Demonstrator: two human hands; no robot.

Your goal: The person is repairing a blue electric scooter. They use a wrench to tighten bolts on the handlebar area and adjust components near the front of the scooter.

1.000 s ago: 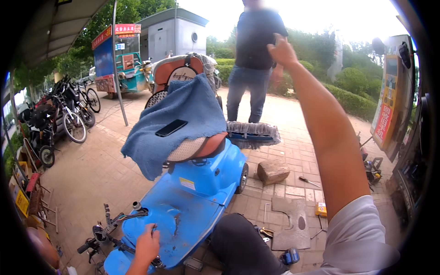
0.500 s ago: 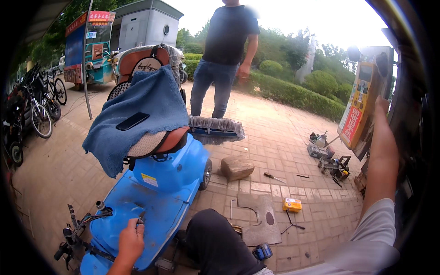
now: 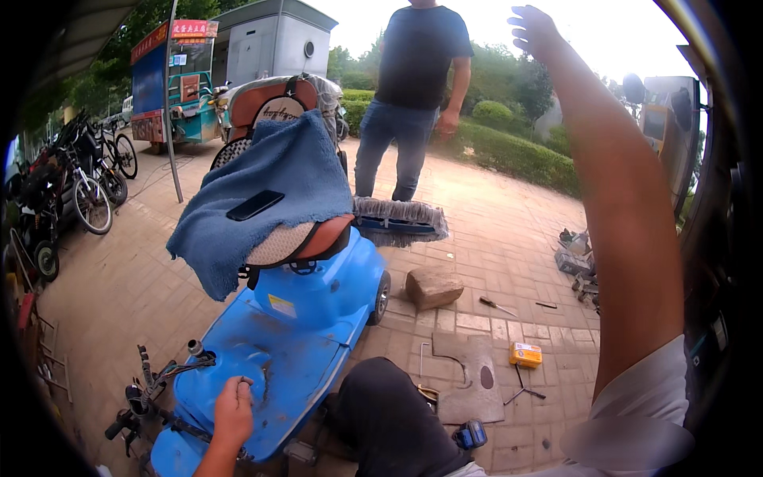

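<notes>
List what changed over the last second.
Bare right hand swung right toward the tall yellow signboard, then up and left; its pointing gesture became an open hand. No visible grab or release. Unchanged: bare left hand over the blue plastic scooter floorboard; black rectangular phone on the blue cloth towel.

Right arm point(image 3: 628, 207) raised, left fingers point(image 3: 240, 386) curled

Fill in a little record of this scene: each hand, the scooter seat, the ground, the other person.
Left hand: curled, over the blue scooter; whether it holds something is unclear
Right hand: raised, nothing visible in it
Scooter seat: blue towel draped over it, dark phone on top
Ground: wooden block, screwdriver, yellow box
Other person: standing beyond the mop head
</notes>
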